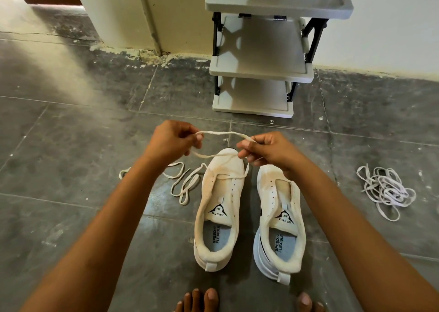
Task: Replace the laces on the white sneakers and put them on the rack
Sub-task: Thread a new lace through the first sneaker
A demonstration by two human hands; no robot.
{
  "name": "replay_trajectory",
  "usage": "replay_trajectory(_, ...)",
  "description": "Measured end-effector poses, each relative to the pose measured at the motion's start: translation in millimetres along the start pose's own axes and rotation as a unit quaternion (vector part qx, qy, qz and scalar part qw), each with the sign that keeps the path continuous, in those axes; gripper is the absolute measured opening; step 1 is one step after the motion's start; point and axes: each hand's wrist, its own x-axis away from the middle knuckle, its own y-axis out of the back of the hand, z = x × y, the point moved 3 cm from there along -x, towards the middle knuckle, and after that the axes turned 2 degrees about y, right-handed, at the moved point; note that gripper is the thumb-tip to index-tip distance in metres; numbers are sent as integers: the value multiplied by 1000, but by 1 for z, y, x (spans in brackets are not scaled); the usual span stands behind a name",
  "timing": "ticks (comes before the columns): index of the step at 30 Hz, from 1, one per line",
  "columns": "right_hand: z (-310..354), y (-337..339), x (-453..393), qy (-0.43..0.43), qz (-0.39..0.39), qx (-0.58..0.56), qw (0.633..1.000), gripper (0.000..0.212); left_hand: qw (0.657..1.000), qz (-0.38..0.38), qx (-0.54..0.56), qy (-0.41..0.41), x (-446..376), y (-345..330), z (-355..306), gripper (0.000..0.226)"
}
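Hands above left sneaker [219, 207] toe: left hand [172, 140] and right hand [268, 149] pinch cream lace [223, 134] stretched between; rack [259, 74] beyond.

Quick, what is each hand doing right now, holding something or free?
Left hand: pinches the cream lace at one end of the raised stretch.
Right hand: pinches the same lace at the other end, above the left sneaker.

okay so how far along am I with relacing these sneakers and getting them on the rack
Early stage. The right sneaker has bare eyelets. Your left hand and right hand hold a lace threaded only through the left sneaker near the toe. Left: lacing both, then the rack.
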Motion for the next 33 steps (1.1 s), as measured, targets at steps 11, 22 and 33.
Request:
replay_trajectory(11, -3, -26, 3, -34, 115, 40, 992, 58, 928, 75, -358, -75, 11, -27, -6, 58)
replay_trajectory(22, -15, -22, 7, -33, 167, 6, 985, 60, 985, 113, 7, -133, 21, -60, -15, 13)
replay_trajectory(33, -26, -23, 1, -2, -22, 9, 1000, 13, 996, 45, -22, -75, 20, -61, -10, 11)
